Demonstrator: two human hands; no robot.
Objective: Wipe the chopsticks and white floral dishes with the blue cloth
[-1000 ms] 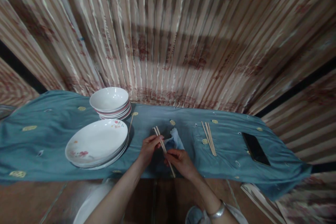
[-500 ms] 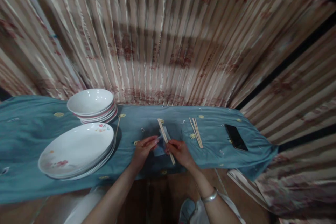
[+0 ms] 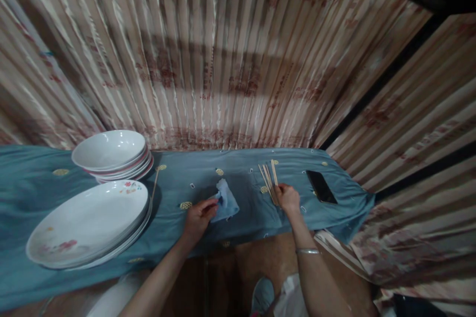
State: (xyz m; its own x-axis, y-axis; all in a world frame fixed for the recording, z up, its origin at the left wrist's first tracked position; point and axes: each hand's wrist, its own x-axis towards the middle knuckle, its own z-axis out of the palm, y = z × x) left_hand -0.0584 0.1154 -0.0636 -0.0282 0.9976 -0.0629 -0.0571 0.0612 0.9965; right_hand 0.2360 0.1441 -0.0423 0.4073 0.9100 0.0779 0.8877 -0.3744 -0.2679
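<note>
The held chopsticks (image 3: 274, 172) were pinched in the right hand (image 3: 288, 199), just beside the lying chopsticks (image 3: 269, 183) on the cloth-covered bench (image 3: 245, 228). The step in hand seemed to be setting them down there; the next move called for easing the fingers apart without scattering the bunch. The left hand (image 3: 197, 219), its fingers drawn narrow, met the blue rag (image 3: 227, 202) (whether it gripped, I couldn't tell). A dark phone (image 3: 321, 186) lay farther right; stacked plates (image 3: 89, 223) and bowls (image 3: 111, 151) stood well to the left.
</note>
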